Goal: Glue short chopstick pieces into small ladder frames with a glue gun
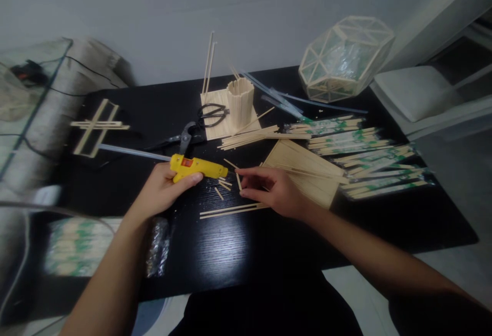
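Observation:
My left hand (163,186) is wrapped around a yellow glue gun (203,168), with a clear glue stick (134,151) poking out of its back end. Between the thumb and fingers of my right hand (269,188) is a short wooden stick (239,181), held close to the gun's nozzle. Below the nozzle, several cut stick pieces (224,185) lie on the black table. Two longer sticks (230,212) lie in front of them, reaching under my right hand. A flat panel of joined sticks (307,166) rests just beyond my right wrist.
Behind stand a stick-built cup (241,102) on a square base, black scissors (212,114) and pliers (186,138). Wrapped chopsticks (353,143) cover the right side. A faceted frame (346,59) sits back right, a stick cross frame (98,126) left. More packs (82,246) lie front left.

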Demonstrator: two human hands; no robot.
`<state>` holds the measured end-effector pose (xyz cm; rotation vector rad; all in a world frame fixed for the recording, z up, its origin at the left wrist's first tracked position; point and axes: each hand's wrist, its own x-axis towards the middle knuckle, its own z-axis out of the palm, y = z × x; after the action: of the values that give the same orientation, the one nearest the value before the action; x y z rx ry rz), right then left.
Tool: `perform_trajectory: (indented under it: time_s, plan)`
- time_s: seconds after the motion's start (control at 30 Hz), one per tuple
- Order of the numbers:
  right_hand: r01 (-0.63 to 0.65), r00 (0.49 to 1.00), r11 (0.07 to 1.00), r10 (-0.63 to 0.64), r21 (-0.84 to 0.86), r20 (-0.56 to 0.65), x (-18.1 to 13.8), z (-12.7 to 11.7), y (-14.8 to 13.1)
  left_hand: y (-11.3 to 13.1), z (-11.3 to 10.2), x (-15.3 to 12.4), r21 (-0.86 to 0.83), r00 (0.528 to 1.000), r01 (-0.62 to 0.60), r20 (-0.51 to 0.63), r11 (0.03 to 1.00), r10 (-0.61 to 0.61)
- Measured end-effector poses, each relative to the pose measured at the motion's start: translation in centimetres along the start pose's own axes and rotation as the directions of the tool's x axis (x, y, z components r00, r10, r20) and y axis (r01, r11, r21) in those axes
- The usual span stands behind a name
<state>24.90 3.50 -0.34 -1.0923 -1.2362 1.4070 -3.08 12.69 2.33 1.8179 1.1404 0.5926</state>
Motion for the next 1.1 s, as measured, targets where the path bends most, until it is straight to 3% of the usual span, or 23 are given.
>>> perform_trajectory:
  time_s: [0.27,0.4,0.47,0.53,0.63,0.93,1.1]
  plan:
    - [0.035,0.993,0.999,-0.032,0.022,-0.111,0.2,-0.3,-0.1,0.2,0.2,0.0,0.063,0.996,0.065,-0.07,0.996,-0.061]
    - [0.041,0.993,0.998,-0.035,0.046,-0.113,0.2,-0.4,0.1,-0.5,0.4,0.4,0.076,0.942,0.161,-0.31,0.984,-0.13]
    - [0.043,0.994,0.997,-0.037,0.059,-0.103,0.2,-0.4,0.2,-1.1,0.2,0.7,0.145,0.887,0.187,-0.45,0.972,-0.104]
    - [0.04,0.995,0.997,-0.034,0.068,-0.089,0.1,-0.3,0.1,-1.5,-0.3,0.9,0.239,0.853,0.198,-0.52,0.951,-0.048]
    - [0.02,0.997,0.997,-0.014,0.079,-0.074,0.1,-0.4,-0.3,-1.8,-1.0,1.2,0.369,0.866,0.21,-0.5,0.906,0.003]
    - [-0.084,0.996,0.965,0.088,0.247,-0.003,0.0,-0.4,-1.4,-1.5,-1.1,2.4,0.503,0.93,0.199,-0.368,0.841,0.0]
    - [-0.234,0.97,0.846,0.166,0.48,0.18,-0.1,-0.8,-1.5,-2.0,-0.9,2.6,0.546,0.943,0.195,-0.332,0.815,-0.003]
